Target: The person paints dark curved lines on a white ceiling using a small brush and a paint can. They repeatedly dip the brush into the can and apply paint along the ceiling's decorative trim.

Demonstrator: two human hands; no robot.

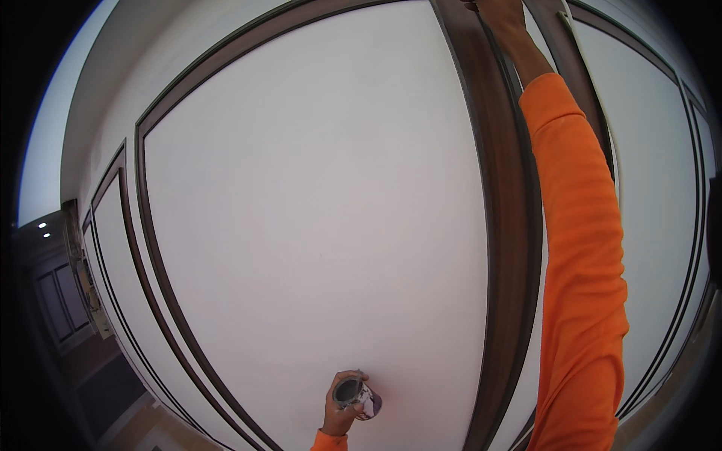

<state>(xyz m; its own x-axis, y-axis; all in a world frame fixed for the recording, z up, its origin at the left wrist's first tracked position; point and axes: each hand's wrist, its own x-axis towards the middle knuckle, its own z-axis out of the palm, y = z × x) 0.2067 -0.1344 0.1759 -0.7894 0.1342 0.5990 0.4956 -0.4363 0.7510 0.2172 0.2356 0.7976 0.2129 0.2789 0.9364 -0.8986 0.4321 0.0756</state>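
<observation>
Left hand: gripping small paint tin, open mouth facing up, low before white wall panel. Right hand: reaching high along dark brown vertical moulding, grip cut off by frame edge, cannot tell. Tin lying far below right hand; moulding's long axis running upright.

We see a small metal tin with a dull grey, smeared inside, a smooth matt white wall panel, shiny dark brown wood trim that looks polished, and a soft orange cloth sleeve
</observation>
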